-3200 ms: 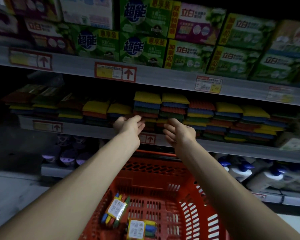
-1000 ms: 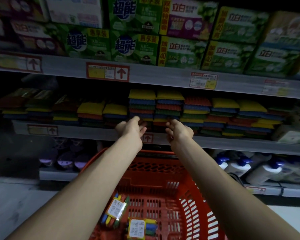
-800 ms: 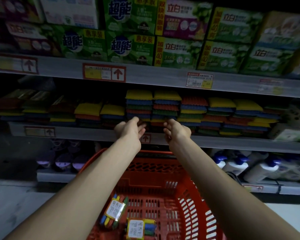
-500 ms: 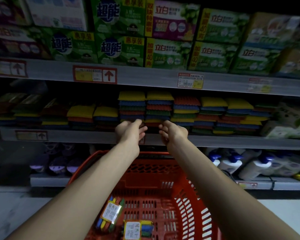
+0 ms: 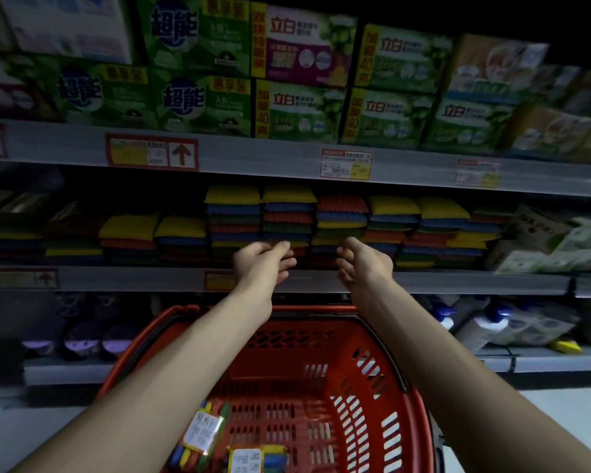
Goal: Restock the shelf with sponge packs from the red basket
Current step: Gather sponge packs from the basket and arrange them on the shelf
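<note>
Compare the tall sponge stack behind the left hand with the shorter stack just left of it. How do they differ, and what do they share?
The tall stack rises almost to the upper shelf; the short stack stops well lower, under a dark gap. The left hand overlaps the tall stack's foot; the short stack stands clear of it. Both have a yellow sponge on top, blue beneath.

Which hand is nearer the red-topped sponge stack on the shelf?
Right. The right hand is at the base of the red-topped sponge stack; the left hand is at the neighbouring yellow-topped stack on its left.
</note>
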Tool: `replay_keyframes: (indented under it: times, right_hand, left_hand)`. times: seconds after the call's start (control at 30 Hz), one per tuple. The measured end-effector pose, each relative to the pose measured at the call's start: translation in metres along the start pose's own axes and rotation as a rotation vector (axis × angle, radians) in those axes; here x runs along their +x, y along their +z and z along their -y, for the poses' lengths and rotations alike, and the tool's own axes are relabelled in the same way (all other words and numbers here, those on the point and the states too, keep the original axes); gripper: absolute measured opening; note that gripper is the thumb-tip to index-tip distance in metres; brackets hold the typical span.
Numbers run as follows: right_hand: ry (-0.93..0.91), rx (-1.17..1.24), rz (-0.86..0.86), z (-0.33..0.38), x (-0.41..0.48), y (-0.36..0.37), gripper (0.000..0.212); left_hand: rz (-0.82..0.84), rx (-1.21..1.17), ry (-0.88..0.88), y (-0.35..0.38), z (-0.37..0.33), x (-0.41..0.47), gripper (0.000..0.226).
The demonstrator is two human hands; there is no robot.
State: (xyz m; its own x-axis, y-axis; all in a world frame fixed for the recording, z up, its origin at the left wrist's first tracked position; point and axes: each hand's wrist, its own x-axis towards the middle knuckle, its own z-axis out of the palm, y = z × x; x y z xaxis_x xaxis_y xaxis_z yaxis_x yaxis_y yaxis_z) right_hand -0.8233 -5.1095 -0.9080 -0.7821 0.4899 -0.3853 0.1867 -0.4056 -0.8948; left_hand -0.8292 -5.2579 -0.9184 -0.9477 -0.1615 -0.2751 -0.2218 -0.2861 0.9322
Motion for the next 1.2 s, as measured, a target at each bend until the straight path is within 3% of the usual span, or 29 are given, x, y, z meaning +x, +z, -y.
replay_keyframes:
  times: [0.4, 0.5, 0.7, 0.87, 1.2]
  right_hand:
    - [-0.001, 0.006, -0.009, -0.004, 0.010, 0.006, 0.016]
    - [0.002, 0.028, 0.001, -0.006, 0.008, 0.008, 0.010]
    - [-0.021, 0.039, 0.006, 0.000, 0.006, -0.008, 0.011]
    - [-0.074, 0.048, -0.050, 0.011, 0.017, -0.037, 0.039]
    - [-0.079, 0.068, -0.073, 0.022, 0.024, -0.047, 0.065]
  left_hand:
    - [0.040, 0.105, 0.064, 0.009, 0.004, -0.003, 0.020]
    - [0.075, 0.142, 0.088, 0.010, 0.003, -0.011, 0.006]
    - [0.167, 0.419, 0.367, 0.012, 0.000, -0.020, 0.009]
    - [0.261, 0.659, 0.550, 0.014, 0.003, -0.028, 0.011]
    - [0.320, 0.689, 0.560, 0.017, 0.014, -0.033, 0.011]
